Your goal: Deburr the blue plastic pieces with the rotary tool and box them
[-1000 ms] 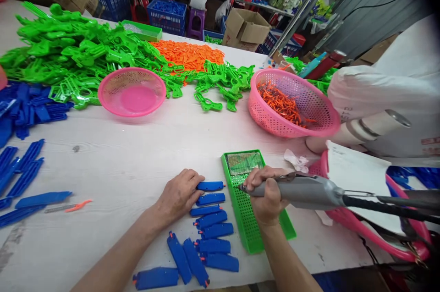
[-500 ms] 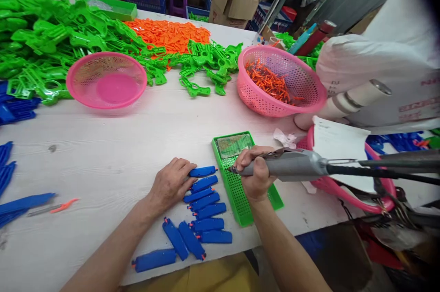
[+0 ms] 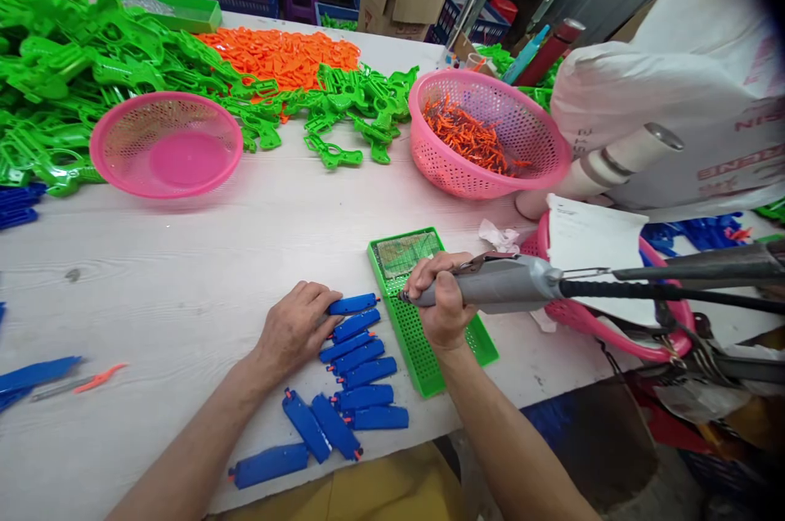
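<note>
My left hand (image 3: 298,328) is closed on the left end of a blue plastic piece (image 3: 354,304), the farthest in a row lying on the table. Nearer me in that row are several more blue pieces (image 3: 368,372) with small orange tips, and a few others (image 3: 305,425) lie at angles. A grey electric screwdriver (image 3: 496,285) is gripped in my right hand (image 3: 442,300), its tip pointing left. That tip is over the green perforated tray (image 3: 428,378), which has a mesh-covered section at its far end.
Green plastic gun-shaped parts (image 3: 135,55) are heaped at the back left, beside orange pieces (image 3: 282,55). A pink basket (image 3: 165,186) stands in front of them; another pink basket (image 3: 466,181) holds thin orange parts. A white sack (image 3: 675,96) is at the right.
The whole view has shifted slightly, so the table's contents appear a little farther left. Both hands keep nearly the same places relative to the blue pieces and the tray.
</note>
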Motion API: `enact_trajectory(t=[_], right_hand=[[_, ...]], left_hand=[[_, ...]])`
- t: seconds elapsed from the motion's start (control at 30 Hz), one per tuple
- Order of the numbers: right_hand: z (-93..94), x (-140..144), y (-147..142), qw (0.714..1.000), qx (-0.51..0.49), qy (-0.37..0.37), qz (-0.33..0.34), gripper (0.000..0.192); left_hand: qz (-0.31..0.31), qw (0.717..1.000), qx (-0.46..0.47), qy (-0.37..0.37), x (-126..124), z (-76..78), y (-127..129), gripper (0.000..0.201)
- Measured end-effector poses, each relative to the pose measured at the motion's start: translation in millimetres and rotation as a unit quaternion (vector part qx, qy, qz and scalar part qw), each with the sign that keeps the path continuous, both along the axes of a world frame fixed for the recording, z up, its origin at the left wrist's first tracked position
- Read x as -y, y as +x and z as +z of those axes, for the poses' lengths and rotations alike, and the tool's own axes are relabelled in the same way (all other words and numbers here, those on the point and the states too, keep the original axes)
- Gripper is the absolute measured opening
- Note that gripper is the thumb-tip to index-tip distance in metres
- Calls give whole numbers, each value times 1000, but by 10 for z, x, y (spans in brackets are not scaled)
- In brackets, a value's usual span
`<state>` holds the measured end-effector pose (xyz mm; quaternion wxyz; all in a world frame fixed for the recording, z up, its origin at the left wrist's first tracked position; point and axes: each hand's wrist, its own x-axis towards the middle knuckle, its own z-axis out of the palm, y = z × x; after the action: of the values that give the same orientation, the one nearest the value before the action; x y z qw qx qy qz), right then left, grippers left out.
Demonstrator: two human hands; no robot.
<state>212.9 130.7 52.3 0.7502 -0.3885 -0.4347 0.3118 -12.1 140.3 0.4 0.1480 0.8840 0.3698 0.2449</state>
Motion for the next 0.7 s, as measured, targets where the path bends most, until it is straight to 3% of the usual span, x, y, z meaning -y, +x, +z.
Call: enact_trajectory(t=[0.4,0.57,0.7], right_hand=[[181,20,34,1000,6,13,-22,12],[334,49,13,999,3,49,-13,11],[439,98,-81,998,-12,55,27,13]], left_hand=[[-4,1000,12,-5,6,-47,8,14],[1,995,94,-36,40,78,49,26],[4,992,126,-3,92,226,219,19]])
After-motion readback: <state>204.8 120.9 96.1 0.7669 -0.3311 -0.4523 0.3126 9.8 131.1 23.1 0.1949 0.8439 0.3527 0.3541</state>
